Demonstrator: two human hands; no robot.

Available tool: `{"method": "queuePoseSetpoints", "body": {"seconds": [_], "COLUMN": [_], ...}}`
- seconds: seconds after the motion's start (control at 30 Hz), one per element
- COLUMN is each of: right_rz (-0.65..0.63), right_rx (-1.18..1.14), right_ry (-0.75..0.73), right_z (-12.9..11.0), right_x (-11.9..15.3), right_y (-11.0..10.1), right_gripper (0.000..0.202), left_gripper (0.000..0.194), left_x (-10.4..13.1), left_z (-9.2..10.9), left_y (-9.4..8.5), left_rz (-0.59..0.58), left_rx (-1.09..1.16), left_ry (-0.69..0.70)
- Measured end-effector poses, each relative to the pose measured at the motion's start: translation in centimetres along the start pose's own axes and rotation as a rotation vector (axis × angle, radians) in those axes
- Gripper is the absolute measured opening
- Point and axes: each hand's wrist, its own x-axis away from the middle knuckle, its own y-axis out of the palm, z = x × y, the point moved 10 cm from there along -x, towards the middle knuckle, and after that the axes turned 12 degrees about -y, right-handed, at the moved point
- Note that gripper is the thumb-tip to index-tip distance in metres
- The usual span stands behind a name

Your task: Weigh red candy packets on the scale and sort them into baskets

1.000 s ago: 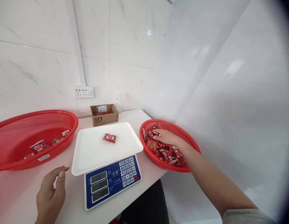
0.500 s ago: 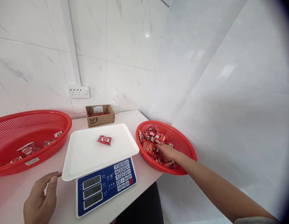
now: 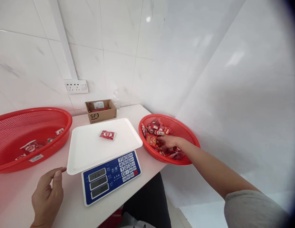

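My right hand [image 3: 168, 142] is down among red packets [image 3: 151, 139] in the right red basket [image 3: 191, 139]. Its fingers are partly spread over the packets; whether they grip one cannot be made out. My left hand [image 3: 49, 191] rests beside the scale tray's front left corner, thumb and forefinger apart and nothing between them. One red and white packet [image 3: 107, 135] lies on the white tray [image 3: 90, 152] of a scale, whose blue panel [image 3: 114, 177] faces me.
On the left stands a larger red basket [image 3: 63, 118] with a few packets inside. Behind the scale, a small cardboard box [image 3: 102, 116] sits near the tiled wall, with clear plastic beside it. A smooth wall rises at the right.
The view has shifted slightly, so things sit higher in the picture. My right hand has moved a little within the packets and its fingers look more spread. My left hand stays beside the tray.
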Motion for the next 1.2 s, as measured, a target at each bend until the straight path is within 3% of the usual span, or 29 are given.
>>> {"method": "queuePoseSetpoints", "body": {"seconds": [0.1, 0.27, 0.37, 0.57, 0.7, 0.83, 0.97, 1.07, 1.2], "right_rz": [-0.023, 0.012, 0.046, 0.251, 0.378, 0.495, 0.592, 0.672, 0.748], "right_rx": [0.024, 0.026, -0.02, -0.167, -0.248, -0.305, -0.4, -0.486, -0.593], "right_ry": [0.02, 0.022, 0.023, 0.034, 0.013, -0.005, -0.023, -0.02, -0.056], "right_z": [-0.4, -0.6, -0.1, 1.4, 1.6, 1.6, 1.0, 0.1, -3.9], "right_x": [-0.3, -0.4, 0.1, 2.3, 3.2, 3.5, 4.1, 4.7, 5.2], "right_y": [1.3, 1.1, -0.2, -4.2, -5.6, -6.7, -7.8, -8.7, -9.8], "right_gripper": [0.077, 0.056, 0.046, 0.053, 0.036, 0.033, 0.033, 0.037, 0.04], "left_gripper": [0.024, 0.023, 0.023, 0.024, 0.028, 0.031, 0.031, 0.031, 0.026], "left_x": [0.1, 0.2, 0.2, 0.2, 0.4, 0.3, 0.4, 0.9, 3.0], "left_z": [0.9, 1.1, 0.7, 1.0, 1.0, 0.8, 0.7, 1.6, 4.5], "left_y": [0.1, 0.1, 0.2, -0.1, -0.2, 0.3, 0.2, -0.9, -2.7], "left_rz": [-0.048, -0.042, -0.052, -0.037, -0.047, -0.088, -0.089, -0.051, -0.019], "left_rx": [-0.008, 0.003, 0.003, 0.005, 0.009, 0.002, 0.034, 0.096, 0.235], "left_ry": [-0.023, -0.013, -0.029, -0.015, -0.021, -0.027, -0.026, -0.008, 0.046]}}
